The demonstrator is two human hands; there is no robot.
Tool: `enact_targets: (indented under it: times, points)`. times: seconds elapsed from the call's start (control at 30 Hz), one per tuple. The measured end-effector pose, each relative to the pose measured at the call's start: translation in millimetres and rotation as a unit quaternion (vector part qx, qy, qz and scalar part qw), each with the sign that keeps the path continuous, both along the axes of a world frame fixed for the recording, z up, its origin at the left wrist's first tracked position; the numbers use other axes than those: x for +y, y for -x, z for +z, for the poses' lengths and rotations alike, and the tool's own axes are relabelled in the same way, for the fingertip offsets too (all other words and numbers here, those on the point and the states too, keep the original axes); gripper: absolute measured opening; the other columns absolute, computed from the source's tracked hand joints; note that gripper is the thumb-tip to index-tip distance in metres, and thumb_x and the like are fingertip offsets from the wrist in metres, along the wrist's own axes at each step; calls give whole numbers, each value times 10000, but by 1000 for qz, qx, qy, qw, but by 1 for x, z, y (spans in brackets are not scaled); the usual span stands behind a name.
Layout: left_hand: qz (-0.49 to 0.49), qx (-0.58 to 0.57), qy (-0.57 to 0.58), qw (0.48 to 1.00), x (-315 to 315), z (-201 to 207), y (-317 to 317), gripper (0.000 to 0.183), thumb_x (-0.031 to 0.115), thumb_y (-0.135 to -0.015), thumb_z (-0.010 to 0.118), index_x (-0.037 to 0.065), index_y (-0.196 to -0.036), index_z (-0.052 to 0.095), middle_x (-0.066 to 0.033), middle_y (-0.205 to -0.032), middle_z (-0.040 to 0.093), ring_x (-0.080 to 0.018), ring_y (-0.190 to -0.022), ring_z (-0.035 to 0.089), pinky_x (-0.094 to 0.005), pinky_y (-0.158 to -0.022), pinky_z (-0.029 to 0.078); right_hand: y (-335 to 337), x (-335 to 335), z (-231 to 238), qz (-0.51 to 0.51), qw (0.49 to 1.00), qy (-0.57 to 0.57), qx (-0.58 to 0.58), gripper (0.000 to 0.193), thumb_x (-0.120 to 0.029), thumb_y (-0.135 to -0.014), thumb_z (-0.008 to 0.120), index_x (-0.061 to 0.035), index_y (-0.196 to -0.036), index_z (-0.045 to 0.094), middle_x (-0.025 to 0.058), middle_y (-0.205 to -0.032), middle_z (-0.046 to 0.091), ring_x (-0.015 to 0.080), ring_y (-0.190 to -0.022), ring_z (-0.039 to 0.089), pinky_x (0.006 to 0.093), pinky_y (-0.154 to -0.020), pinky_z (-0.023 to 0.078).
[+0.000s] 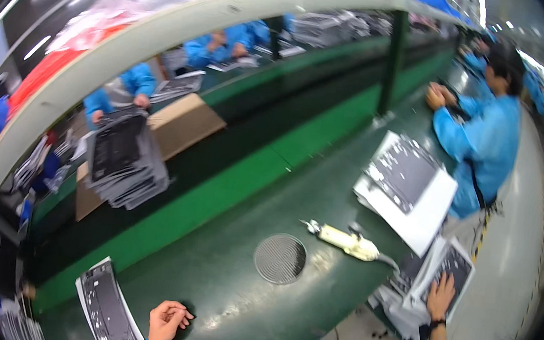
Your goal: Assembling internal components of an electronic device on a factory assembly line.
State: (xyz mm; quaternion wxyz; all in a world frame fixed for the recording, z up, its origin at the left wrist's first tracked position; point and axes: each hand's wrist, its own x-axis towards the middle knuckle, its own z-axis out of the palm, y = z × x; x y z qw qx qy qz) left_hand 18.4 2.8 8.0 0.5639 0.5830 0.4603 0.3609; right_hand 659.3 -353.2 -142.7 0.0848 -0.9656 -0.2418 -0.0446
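Note:
My left hand, a blue band at its wrist, hovers over the green bench with fingers loosely curled and nothing visible in them. Beside it lies a thin black panel with small white pieces, on a white sheet. My right hand reaches out to the right and rests with fingers spread on another black panel. That panel lies in a white sleeve on top of a stack of wrapped panels below the bench edge. Whether its thumb goes under the panel is hidden.
A pale yellow electric screwdriver lies on the green bench near a round ridged disc. Another panel rests on white sheets by a co-worker in blue. Across the green divider, a wrapped panel stack stands near other workers' hands.

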Motion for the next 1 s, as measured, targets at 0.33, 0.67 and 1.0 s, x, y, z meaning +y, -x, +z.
enact_targets:
  times: [0.33,0.67,1.0]
  points:
    - [31,10,13,999,-7,3,9,75,21,-944,573,-36,-992,584,-153,-833,688,-120,-651,624,-220,-554,503,-22,31,0,-62,997,26,26,589,-327,-995,446,-82,-1508,290,208,-1563,236,356,-1451,210,538,-1164,132]
    - [73,15,37,997,-34,7,13,83,16,-901,616,-30,-968,632,-135,-882,712,-168,-766,663,-276,-709,530,-29,28,3,-67,998,-4,-1,631,-354,-983,465,-94,-1520,259,183,-1576,223,338,-1461,197,531,-1170,126]
    - [3,339,-140,931,-155,23,94,493,187,-891,659,56,-1346,523,-173,-1458,446,-321,-1382,376,-446,-1141,265,-27,30,3,-88,996,21,10,630,-360,-992,447,-49,-1510,267,187,-1570,239,326,-1458,209,520,-1172,133]
